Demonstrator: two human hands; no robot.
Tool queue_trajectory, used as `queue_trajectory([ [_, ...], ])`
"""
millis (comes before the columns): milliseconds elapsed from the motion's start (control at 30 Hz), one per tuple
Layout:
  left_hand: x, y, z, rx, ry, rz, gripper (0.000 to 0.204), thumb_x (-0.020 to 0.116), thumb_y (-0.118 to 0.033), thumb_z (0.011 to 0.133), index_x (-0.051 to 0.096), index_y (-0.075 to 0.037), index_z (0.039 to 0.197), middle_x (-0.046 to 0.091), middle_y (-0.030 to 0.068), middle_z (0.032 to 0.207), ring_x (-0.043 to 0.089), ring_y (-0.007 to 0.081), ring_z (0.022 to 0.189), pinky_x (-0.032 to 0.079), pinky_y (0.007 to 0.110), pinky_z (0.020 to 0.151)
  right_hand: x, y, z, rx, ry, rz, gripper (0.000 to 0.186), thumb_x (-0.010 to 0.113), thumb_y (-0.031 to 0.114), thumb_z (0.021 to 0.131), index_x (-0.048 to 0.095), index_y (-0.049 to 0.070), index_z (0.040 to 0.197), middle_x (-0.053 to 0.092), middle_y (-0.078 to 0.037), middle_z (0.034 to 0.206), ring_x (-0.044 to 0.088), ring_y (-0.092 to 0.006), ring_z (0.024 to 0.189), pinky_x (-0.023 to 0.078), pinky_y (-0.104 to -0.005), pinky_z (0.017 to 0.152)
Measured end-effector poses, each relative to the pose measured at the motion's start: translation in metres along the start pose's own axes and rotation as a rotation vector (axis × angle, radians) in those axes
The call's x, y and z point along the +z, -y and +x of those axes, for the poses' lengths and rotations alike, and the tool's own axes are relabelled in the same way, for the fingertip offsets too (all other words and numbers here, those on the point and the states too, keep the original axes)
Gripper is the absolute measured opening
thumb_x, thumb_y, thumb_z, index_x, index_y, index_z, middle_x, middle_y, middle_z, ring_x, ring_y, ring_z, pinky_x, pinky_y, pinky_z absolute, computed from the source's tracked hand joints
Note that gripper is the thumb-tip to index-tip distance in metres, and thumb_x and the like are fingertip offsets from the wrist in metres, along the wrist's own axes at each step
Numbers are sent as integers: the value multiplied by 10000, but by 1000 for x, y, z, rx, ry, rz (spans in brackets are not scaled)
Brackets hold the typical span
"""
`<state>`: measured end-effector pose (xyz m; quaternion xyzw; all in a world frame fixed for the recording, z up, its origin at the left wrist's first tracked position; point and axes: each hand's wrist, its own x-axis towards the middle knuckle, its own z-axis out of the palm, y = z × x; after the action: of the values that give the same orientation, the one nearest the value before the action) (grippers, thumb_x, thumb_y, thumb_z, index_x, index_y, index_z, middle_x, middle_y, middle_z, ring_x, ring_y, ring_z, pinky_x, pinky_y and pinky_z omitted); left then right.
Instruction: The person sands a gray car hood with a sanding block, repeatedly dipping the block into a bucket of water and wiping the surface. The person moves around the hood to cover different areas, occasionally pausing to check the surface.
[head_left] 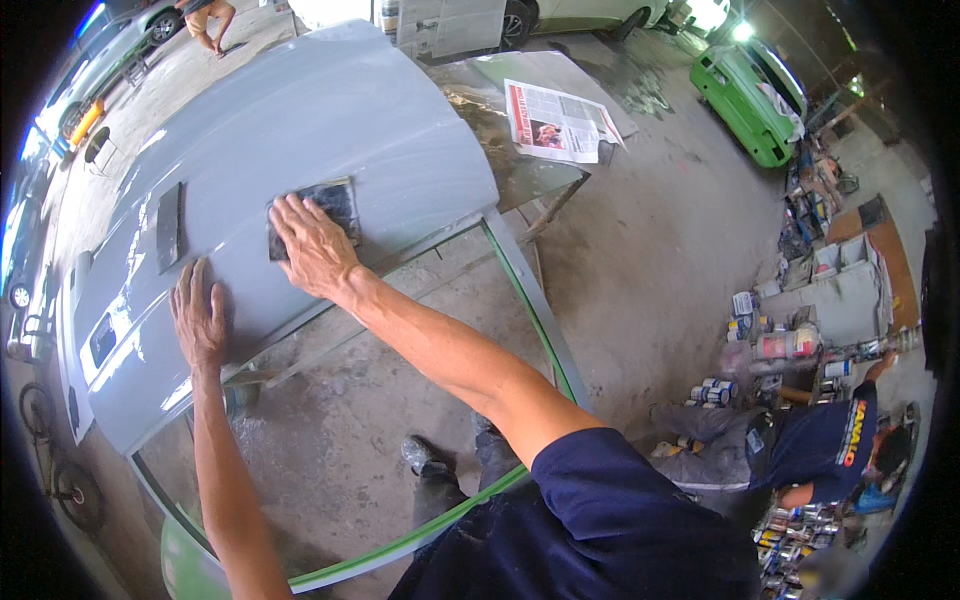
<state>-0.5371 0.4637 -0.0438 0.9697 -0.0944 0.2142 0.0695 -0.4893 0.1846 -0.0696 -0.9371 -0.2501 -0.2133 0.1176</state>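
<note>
A grey-primed car door lies flat in front of me, its window frame toward my body. On its surface my right hand presses down on a dark sheet of sandpaper, which shows past both sides of the fingers. My left hand rests on the panel with its fingers stretched out and nothing in it. Just beyond those fingertips lies a dark, flat sanding block. The door handle recess is at the panel's left end.
A newspaper sheet lies on another panel at the back. Right of me, a person in dark clothes bends among several paint cans. A green car body stands far right. Bicycle wheels show at the left.
</note>
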Motion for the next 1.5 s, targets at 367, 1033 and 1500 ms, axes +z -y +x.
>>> queue_trajectory([
  [367,-1,4,0,-25,34,12,580,461,-461,1099,504,-137,1579,499,146,1606,427,357,1511,256,501,1303,-67,-223,-66,300,-128,-125,552,576,276,1054,524,-21,1516,523,-231,1583,449,-371,1509,339,-447,1275],
  [1033,-5,-7,1,-75,32,59,576,470,-415,1059,512,-135,1561,492,144,1608,405,343,1526,226,514,1320,-58,-217,-5,494,61,-123,641,531,373,1082,441,-63,1543,412,-256,1649,369,-361,1556,298,-467,1284],
  [1500,-5,-3,2,-86,46,-1,566,491,-458,1071,536,-157,1549,513,146,1588,437,386,1493,262,504,1304,6,-57,49,-148,74,76,588,388,403,1143,466,14,1578,438,-175,1663,392,-308,1559,296,-455,1309],
])
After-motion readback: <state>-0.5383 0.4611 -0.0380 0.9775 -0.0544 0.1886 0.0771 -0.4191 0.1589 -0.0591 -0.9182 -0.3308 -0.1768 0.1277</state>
